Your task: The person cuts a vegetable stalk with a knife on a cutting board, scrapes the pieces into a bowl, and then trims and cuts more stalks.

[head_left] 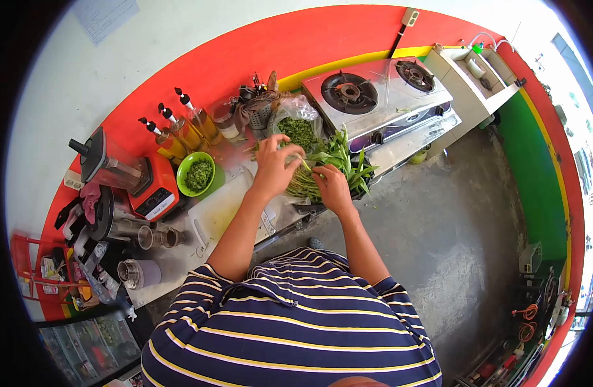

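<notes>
A pile of leafy green stems (338,158) lies at the counter's edge, its leaves toward the stove. My left hand (276,162) is above the stem ends, fingers bent round a pale green stem (303,162). My right hand (330,186) pinches the same stem close to its lower end, over the bundle. Just beyond my hands, a clear plastic bag (298,111) holds chopped greens (298,133). A white cutting board (219,209) lies left of my left forearm, and a knife (268,222) rests by its right edge.
A green bowl (196,174) of greens stands beside a red blender base (156,192). Oil bottles (192,122) line the red wall. The two-burner stove (380,97) is at the back right, then a sink (480,74). A metal-topped jar (139,273) stands at the front left.
</notes>
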### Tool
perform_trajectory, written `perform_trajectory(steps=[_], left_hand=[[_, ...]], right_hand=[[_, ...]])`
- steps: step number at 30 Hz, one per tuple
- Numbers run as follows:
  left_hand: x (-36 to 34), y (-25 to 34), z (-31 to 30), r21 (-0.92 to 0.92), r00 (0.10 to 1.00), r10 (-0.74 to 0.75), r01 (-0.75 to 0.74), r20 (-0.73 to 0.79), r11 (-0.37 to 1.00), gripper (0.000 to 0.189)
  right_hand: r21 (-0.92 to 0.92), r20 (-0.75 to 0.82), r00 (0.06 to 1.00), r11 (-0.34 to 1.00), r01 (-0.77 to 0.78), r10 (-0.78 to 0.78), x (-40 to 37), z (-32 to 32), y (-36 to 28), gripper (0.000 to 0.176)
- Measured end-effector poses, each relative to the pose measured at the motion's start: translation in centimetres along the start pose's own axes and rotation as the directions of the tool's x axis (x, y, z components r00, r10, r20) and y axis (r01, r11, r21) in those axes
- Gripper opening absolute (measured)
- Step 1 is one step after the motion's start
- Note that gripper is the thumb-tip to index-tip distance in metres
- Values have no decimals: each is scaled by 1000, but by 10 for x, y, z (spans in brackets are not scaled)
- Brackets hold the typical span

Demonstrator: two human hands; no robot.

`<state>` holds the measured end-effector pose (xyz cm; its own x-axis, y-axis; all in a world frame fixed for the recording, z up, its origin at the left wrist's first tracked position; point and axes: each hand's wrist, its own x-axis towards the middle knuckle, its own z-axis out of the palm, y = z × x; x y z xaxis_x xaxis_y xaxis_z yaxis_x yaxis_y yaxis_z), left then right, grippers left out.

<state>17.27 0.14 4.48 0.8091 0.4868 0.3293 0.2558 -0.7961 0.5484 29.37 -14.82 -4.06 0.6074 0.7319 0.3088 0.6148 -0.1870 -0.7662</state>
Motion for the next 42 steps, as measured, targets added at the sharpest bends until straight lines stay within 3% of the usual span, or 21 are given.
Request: perform_trajectory(steps=[2,4,5,7,11,12,19,22,26,28,29,31,32,34,42], left_hand=[[2,5,-12,-8,999,-3,2,-52,1000,37],[2,4,-24,-85,958,-8,-17,-288,996,53],[0,1,-28,-81,957,-8,-16,-291,997,53],[-6,-6,-38,-355,969,-181,111,-171,928,56],[-24,-35,-44,-528,991,-133,119,12,841,33],[-32,-28,-49,-617,984,-172,109,-43,779,23],[-92,-79,-87,-616,905,-414,273,-96,739,19],[-124,-105,-98,-645,880,-457,275,-129,713,18],[-161,-127,-104,-698,835,-533,301,-136,649,18],[-175,-137,-102,-720,809,-570,310,-144,622,18],[-182,-142,-101,-722,806,-576,319,-134,614,18],[-191,-146,-100,-710,782,-614,371,-109,599,18],[-195,-149,-100,-714,777,-620,375,-106,592,18],[-198,-151,-99,-732,769,-635,392,-72,558,19],[-187,-151,-90,-766,812,-579,329,-69,553,26]], right_hand=[[31,-42,995,995,92,-90,6,-6,-23,18],[62,-52,996,995,81,-78,12,-8,-42,18],[95,-58,996,993,70,-65,14,-8,-52,17],[128,-52,997,989,71,-65,19,-9,-76,17],[165,26,994,981,104,-109,28,5,-112,17],[172,32,987,974,148,-156,30,12,-119,18],[280,182,954,943,180,-237,27,80,-132,19],[193,364,927,981,26,-96,22,113,-103,22],[78,457,890,996,-47,7,9,158,-55,22],[-109,547,831,993,-50,102,2,170,-48,36],[-113,552,826,992,-58,111,-5,176,-45,36],[-351,519,811,932,-88,271,-13,182,-53,49],[-356,524,806,931,-86,275,-16,184,-56,49],[-506,482,765,848,-155,427,-21,184,-67,57],[-483,427,812,860,-167,398,-40,204,-30,51]])
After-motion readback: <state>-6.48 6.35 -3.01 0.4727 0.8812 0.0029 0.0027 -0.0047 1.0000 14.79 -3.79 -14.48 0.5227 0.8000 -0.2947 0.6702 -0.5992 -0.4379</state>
